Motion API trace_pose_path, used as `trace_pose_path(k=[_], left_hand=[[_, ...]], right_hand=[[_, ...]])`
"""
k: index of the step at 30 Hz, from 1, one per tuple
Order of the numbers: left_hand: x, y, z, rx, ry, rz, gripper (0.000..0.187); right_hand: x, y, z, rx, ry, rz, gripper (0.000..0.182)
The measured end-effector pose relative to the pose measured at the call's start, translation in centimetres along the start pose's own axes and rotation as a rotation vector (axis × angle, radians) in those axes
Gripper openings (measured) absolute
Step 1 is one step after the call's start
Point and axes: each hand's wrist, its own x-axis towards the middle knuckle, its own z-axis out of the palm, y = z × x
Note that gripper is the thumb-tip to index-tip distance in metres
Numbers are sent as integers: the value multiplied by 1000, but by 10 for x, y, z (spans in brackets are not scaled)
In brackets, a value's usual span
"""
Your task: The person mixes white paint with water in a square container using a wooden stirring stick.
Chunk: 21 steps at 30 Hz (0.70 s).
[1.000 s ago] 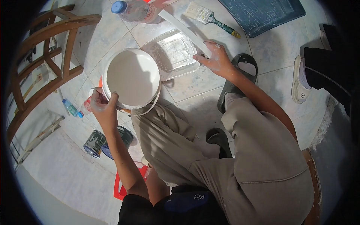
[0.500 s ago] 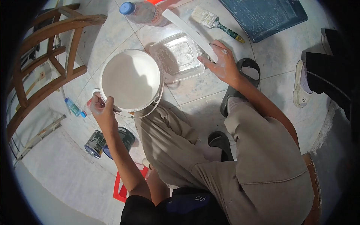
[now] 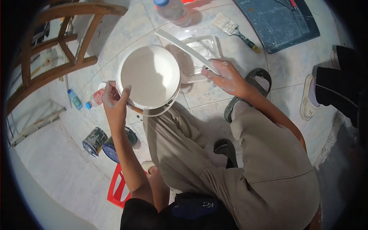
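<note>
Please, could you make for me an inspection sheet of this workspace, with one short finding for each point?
Surface: tiled floor, pale.
Job's things: white bucket tilted, its inside pale; white strip above a clear container with whitish smears.
Clutter: brush beside dark tray; large bottle; two dark cans; small green-labelled bottle.
Hands: left hand grips the bucket's side; right hand holds the strip; both have whitish marks.
Cables: nothing seen for certain.
Surroundings: wooden frame at picture left; another person's foot at picture right.
</note>
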Motion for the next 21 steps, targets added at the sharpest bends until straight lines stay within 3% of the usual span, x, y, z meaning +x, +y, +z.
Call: trace_pose_path(k=[4,7,11,14,17,21], left_hand=[[8,-21,-3,91,54,131,18],[13,-45,-3,-72,136,196,16],[30,-70,4,-256,203,265,35],[24,-84,-16,-391,15,16,56],[19,-72,-26,-294,-104,-92,85],[17,-28,-26,81,-196,-169,81]], right_hand=[[21,-6,38,115,-50,38,33],[33,-7,58,193,35,39,46],[27,-8,48,-58,64,-40,36],[23,-13,42,125,7,163,36],[22,-10,47,150,24,165,41],[22,-3,44,78,-2,110,40]])
